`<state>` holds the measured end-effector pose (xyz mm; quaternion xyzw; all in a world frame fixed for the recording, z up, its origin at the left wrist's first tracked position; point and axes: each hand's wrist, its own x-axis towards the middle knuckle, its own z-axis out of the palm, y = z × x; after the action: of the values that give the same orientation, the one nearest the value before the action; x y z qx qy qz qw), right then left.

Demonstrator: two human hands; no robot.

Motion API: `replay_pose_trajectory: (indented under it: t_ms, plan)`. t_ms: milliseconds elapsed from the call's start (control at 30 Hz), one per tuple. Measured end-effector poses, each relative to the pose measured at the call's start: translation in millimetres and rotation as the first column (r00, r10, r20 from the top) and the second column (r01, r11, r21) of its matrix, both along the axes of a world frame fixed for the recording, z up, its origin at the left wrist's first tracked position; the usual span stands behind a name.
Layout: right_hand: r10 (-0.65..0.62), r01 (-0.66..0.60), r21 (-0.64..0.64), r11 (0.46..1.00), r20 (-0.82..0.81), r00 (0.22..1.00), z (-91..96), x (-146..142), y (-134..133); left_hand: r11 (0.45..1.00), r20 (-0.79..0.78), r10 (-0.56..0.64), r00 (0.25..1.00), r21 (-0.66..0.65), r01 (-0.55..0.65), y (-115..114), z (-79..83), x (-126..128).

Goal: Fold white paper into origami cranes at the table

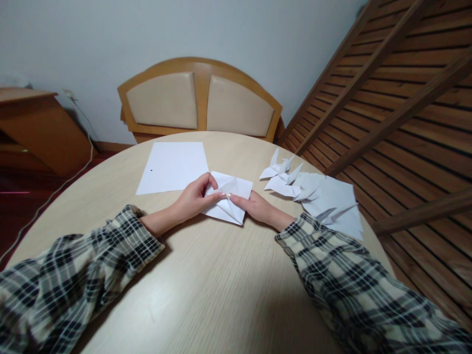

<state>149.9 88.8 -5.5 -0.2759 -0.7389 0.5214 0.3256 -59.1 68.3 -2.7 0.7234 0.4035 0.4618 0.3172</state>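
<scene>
Between my two hands, above the middle of the round table (206, 295), is a folded sheet of white paper (224, 216), squarish with a raised flap and creases across its face. My left hand (193, 199) grips it from the left, thumb on top and index finger bent over the upper edge. From the right, my right hand (260, 206) pinches it, thumb on top and the other fingers hidden beneath. Both thumb tips almost meet at the centre of the paper.
White paper sheets (177, 164) lie flat at the back left. Several folded paper cranes (282, 184) stand at the right, some on more sheets (341, 191). A padded wooden headboard-like panel (201, 98) is behind the table; a slatted wooden screen (405, 123) leans at the right.
</scene>
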Motion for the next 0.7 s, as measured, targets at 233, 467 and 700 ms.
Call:
replay_pose_trajectory:
  t_ms: [233,467,700]
  plan:
    - [0.014,-0.014,0.005,1.000,-0.013,1.000,-0.7,-0.2,-0.2,1.000,0.010,0.004,1.000,0.014,-0.004,-0.6,1.8,0.5]
    - [0.000,0.000,-0.003,1.000,-0.010,1.000,0.0,-1.6,-0.4,0.997,0.003,0.026,1.000,0.078,-0.026,-1.0,3.2,0.9]
    - [-0.007,0.006,-0.026,1.000,-0.012,1.000,0.7,-1.3,-0.9,0.992,-0.027,0.032,0.999,0.120,-0.029,-1.4,3.2,1.1]
